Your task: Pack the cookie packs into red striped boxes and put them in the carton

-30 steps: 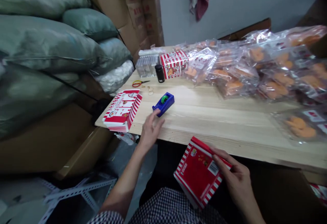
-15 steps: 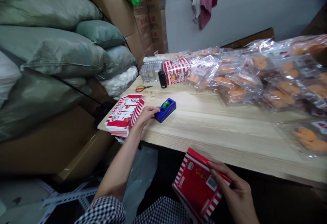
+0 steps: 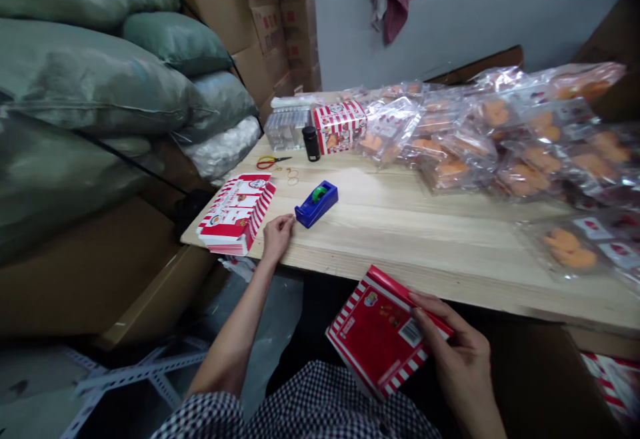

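Head view, and what I steer by is the line between the left grip (image 3: 278, 235) and the blue plastic tape dispenser with a green core (image 3: 317, 205) on the pale wooden surface (image 3: 410, 225). The dispenser's long axis slants from near left to far right, and its near-left end points straight at my left fingertips, just beside them; from here I can't tell whether they touch. Those fingertips look bunched together, but I can't tell whether they are pinched closed or have something thin and clear between them.

The left grip is clearly the nearer one to the dispenser. My right grip (image 3: 463, 339) is well apart, near and right of it, closed on the right side of a red card carton with white-striped edges (image 3: 380, 335). I have that carton tilted over the lap, off the near edge of the surface, its barcode beside my thumb. From the carton, the dispenser lies far and to the left.
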